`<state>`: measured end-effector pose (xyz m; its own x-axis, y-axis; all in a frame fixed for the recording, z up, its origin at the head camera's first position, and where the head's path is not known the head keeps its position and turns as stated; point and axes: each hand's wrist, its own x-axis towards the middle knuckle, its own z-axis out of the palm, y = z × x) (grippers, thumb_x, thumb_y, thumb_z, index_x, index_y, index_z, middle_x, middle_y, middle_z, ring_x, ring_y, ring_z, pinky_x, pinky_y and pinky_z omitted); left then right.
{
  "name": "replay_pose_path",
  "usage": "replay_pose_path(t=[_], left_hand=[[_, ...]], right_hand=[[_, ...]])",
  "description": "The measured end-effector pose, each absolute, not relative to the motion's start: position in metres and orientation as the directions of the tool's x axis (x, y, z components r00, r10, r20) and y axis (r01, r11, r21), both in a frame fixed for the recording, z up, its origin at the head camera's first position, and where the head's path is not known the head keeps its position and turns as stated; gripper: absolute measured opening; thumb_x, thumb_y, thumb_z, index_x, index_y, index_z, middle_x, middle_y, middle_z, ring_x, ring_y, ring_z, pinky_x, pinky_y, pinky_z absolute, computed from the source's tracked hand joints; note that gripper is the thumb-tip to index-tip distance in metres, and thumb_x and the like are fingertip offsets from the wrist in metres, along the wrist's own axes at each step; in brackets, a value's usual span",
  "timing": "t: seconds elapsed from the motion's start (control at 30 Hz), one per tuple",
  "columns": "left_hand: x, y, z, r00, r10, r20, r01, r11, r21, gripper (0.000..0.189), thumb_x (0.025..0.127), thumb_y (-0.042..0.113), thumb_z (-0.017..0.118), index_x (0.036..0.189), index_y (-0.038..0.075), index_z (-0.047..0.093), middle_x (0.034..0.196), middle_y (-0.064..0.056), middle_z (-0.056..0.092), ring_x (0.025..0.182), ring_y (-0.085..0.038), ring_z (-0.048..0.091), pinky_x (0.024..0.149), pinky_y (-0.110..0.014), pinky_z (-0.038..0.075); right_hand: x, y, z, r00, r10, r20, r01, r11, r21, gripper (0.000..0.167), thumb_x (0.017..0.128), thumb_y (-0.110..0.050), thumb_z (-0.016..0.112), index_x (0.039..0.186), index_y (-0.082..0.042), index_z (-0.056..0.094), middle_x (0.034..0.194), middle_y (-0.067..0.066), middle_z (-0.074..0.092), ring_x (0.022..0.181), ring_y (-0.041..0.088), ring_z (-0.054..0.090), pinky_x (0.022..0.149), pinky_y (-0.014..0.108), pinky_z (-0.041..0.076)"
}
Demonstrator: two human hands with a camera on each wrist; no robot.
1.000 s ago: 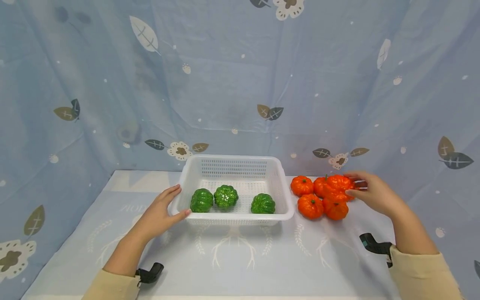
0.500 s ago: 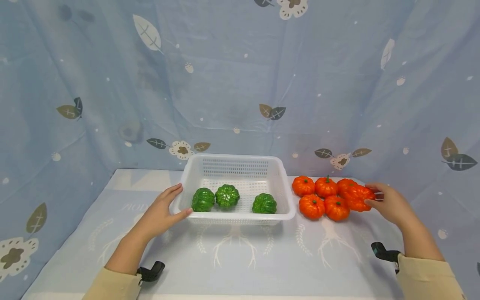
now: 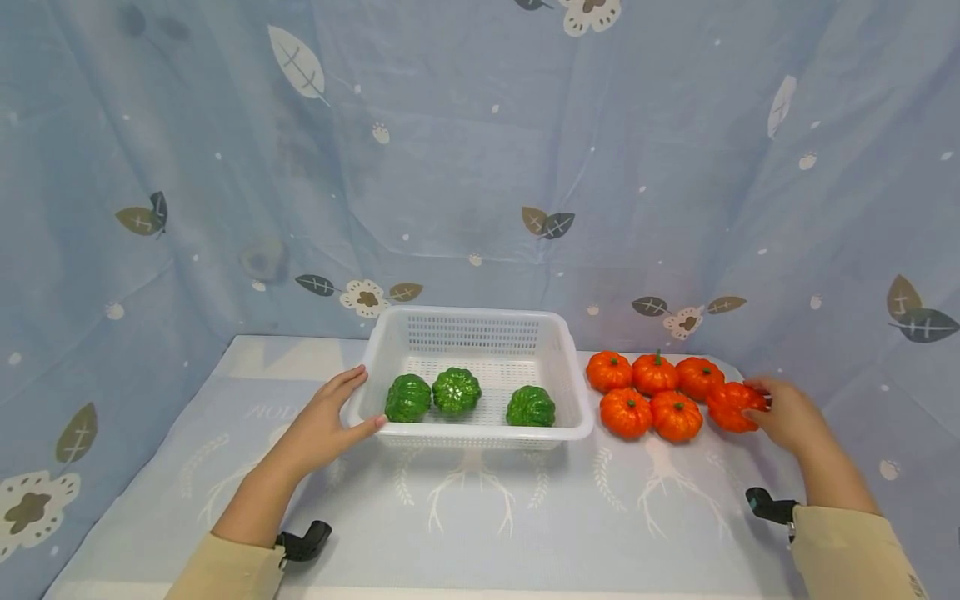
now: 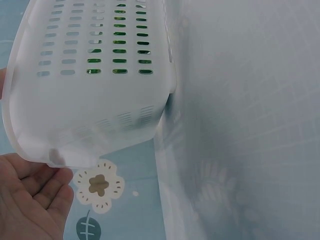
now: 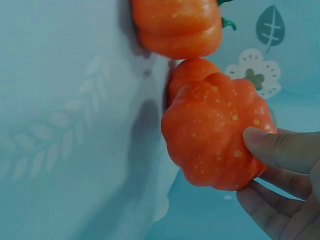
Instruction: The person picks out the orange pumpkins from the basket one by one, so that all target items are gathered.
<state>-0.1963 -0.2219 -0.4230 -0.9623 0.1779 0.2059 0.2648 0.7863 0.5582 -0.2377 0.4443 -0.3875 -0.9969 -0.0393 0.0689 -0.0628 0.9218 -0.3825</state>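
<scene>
My left hand (image 3: pixel 321 429) rests on the left front corner of a white plastic basket (image 3: pixel 480 434), thumb on the near rim and fingers along the left side. In the left wrist view its fingers (image 4: pixel 52 187) touch the rim from outside. Three green ribbed pumpkins lie in the basket: one at the left (image 3: pixel 407 398), another beside it (image 3: pixel 456 392), a third to the right (image 3: pixel 531 407). My right hand (image 3: pixel 787 417) pinches an orange pumpkin (image 5: pixel 215 132) between thumb and fingers, at the right end of the orange group. No stem shows on its face in the right wrist view.
Several other orange pumpkins stand close together right of the basket, among them a back left one (image 3: pixel 608 372) and a front one (image 3: pixel 677 417). A pale patterned cloth (image 3: pixel 562 533) covers the table. A blue patterned curtain (image 3: pixel 465 167) hangs right behind it.
My right hand has carried its orange pumpkin rightward and down to the right end of the group, uncovering the pumpkins behind it. My left hand has stayed at the basket corner.
</scene>
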Motion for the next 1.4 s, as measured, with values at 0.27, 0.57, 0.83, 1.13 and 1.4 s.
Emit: replay_pose_path(t=[0.27, 0.57, 0.83, 1.13, 1.4], left_hand=[[-0.197, -0.221, -0.423, -0.959, 0.184, 0.215, 0.275, 0.781, 0.56, 0.087, 0.09, 0.045, 0.072, 0.154, -0.001, 0.035, 0.161, -0.016, 0.029, 0.143, -0.046, 0.031, 0.108, -0.066, 0.032], [-0.196, -0.221, -0.423, -0.96, 0.179, 0.214, 0.272, 0.781, 0.562, 0.087, 0.091, 0.045, 0.072, 0.154, -0.001, 0.034, 0.161, -0.016, 0.029, 0.142, -0.047, 0.031, 0.108, -0.067, 0.032], [-0.195, -0.223, -0.425, -0.959, 0.185, 0.214, 0.276, 0.771, 0.574, 0.087, 0.091, 0.046, 0.072, 0.154, 0.0, 0.034, 0.161, -0.015, 0.028, 0.144, -0.046, 0.028, 0.108, -0.067, 0.03], [-0.195, -0.222, -0.423, -0.96, 0.186, 0.211, 0.276, 0.771, 0.575, 0.088, 0.091, 0.049, 0.07, 0.155, 0.0, 0.034, 0.162, -0.016, 0.028, 0.144, -0.046, 0.028, 0.108, -0.068, 0.03], [-0.195, -0.221, -0.423, -0.96, 0.184, 0.212, 0.275, 0.772, 0.573, 0.086, 0.091, 0.043, 0.072, 0.154, -0.001, 0.034, 0.161, -0.016, 0.028, 0.144, -0.046, 0.028, 0.108, -0.067, 0.031]], right_hand=[[-0.237, 0.448, -0.394, -0.999, -0.017, 0.05, -0.033, 0.936, -0.351, 0.048, 0.081, 0.003, 0.074, 0.122, 0.017, 0.055, 0.108, 0.039, 0.057, 0.093, 0.051, 0.054, 0.084, 0.067, 0.047], [-0.234, 0.445, -0.391, -1.0, 0.015, 0.011, 0.01, 0.925, -0.38, 0.046, 0.094, -0.021, 0.068, 0.122, 0.014, 0.056, 0.108, 0.036, 0.058, 0.094, 0.049, 0.055, 0.076, 0.06, 0.053], [-0.231, 0.445, -0.392, -0.997, 0.073, 0.001, 0.066, 0.895, -0.441, 0.041, 0.095, -0.02, 0.066, 0.117, 0.013, 0.056, 0.109, 0.036, 0.057, 0.096, 0.049, 0.055, 0.074, 0.053, 0.056], [-0.23, 0.45, -0.388, -0.976, 0.037, -0.212, 0.136, 0.87, -0.473, 0.081, 0.092, -0.045, 0.069, 0.133, 0.019, 0.042, 0.124, 0.044, 0.047, 0.105, 0.053, 0.052, 0.085, 0.062, 0.05], [-0.227, 0.449, -0.386, -0.949, -0.003, -0.315, 0.165, 0.847, -0.505, 0.08, 0.092, -0.039, 0.072, 0.134, 0.02, 0.039, 0.115, 0.036, 0.055, 0.102, 0.045, 0.056, 0.085, 0.061, 0.052]])
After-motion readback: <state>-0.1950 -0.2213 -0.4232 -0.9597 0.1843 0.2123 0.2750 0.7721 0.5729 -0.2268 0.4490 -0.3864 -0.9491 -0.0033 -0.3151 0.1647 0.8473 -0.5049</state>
